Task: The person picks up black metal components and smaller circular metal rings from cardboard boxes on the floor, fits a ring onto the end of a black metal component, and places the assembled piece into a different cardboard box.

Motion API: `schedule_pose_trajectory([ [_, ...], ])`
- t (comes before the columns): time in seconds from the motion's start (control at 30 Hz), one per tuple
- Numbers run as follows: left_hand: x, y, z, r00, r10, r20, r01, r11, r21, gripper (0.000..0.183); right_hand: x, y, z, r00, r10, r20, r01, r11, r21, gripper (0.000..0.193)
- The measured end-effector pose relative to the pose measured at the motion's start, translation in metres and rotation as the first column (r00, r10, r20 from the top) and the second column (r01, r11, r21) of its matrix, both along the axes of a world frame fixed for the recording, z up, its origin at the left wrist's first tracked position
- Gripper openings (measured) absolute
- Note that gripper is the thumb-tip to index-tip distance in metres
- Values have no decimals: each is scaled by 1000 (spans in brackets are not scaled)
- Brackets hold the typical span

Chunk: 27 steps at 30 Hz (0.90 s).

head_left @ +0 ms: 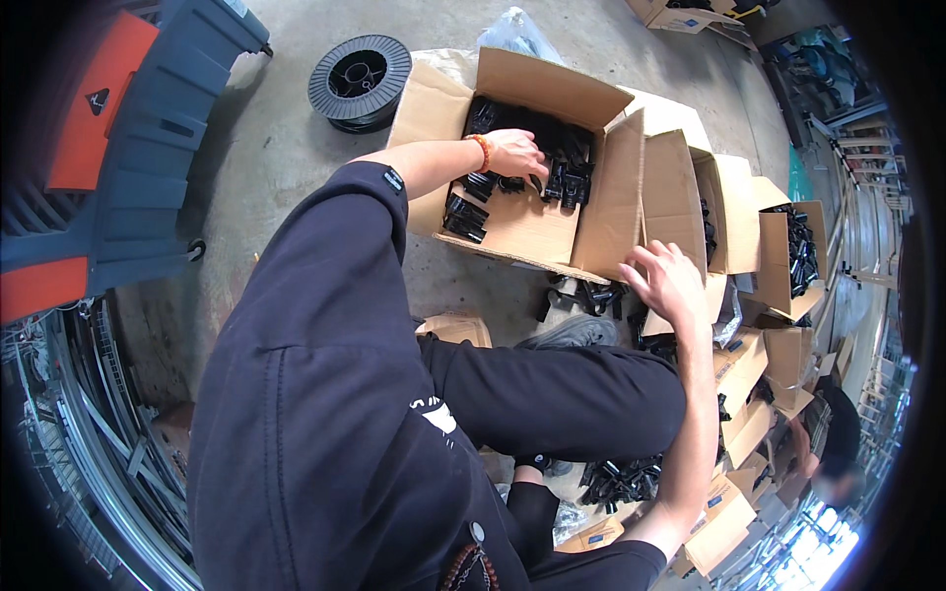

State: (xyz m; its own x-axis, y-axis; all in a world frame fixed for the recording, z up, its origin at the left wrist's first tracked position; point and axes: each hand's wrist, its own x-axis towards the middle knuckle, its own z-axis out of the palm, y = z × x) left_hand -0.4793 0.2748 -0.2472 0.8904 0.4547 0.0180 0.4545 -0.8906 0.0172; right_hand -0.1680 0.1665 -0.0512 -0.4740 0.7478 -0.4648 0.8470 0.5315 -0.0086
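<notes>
An open cardboard box [608, 212] stands on the floor in front of me with its flaps folded outward. Black plastic parts [567, 182] are packed along its far and left sides, and bare cardboard bottom shows in the near part. My left hand [516, 156] reaches into the box, its fingers bent down around a small black part whose shape is mostly hidden. At the near right corner of the box is my right hand [670, 284]. Its thumb and fingers are curved and apart beside the flap edge, with nothing visible between them.
A black spool [360, 84] lies beyond the box to the left. More open boxes [788, 261] with black parts line the right side. Loose black parts [621, 483] lie near my legs. A grey and orange wheeled bin [148, 128] stands left; another person [836, 433] is at the far right.
</notes>
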Motion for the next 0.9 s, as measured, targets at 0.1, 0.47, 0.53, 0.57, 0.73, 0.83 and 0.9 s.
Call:
schedule_pose_trajectory([
  [0.1, -10, -4, -1, 990, 89, 106, -80, 993, -83, 21, 20, 0, -19, 984, -134, 120, 131, 991, 31, 35],
  [0.47, -9, -1, -9, 999, 14, -43, -15, 1000, -24, 27, 92, -68, -146, 949, -312, -40, 314, 938, 149, 60],
  [0.53, -7, -5, -14, 986, 58, -157, -66, 997, -51, 35, 84, -74, -150, 933, -337, -129, 355, 923, 151, 60],
  [0.57, -2, -12, -7, 980, 74, -184, -86, 995, -54, 37, 85, -76, -150, 935, -318, -160, 344, 921, 183, 59],
  [0.73, 14, -25, 4, 968, 141, -206, -153, 987, -48, 43, 93, -77, -146, 932, -312, -184, 346, 917, 198, 57],
  [0.83, 9, -26, -15, 971, 130, -200, -134, 991, -7, 42, 89, -70, -145, 931, -300, -208, 339, 922, 185, 55],
  [0.9, 12, -29, -15, 971, 157, -180, -169, 984, -54, 38, 92, -71, -146, 925, -309, -221, 351, 917, 188, 54],
])
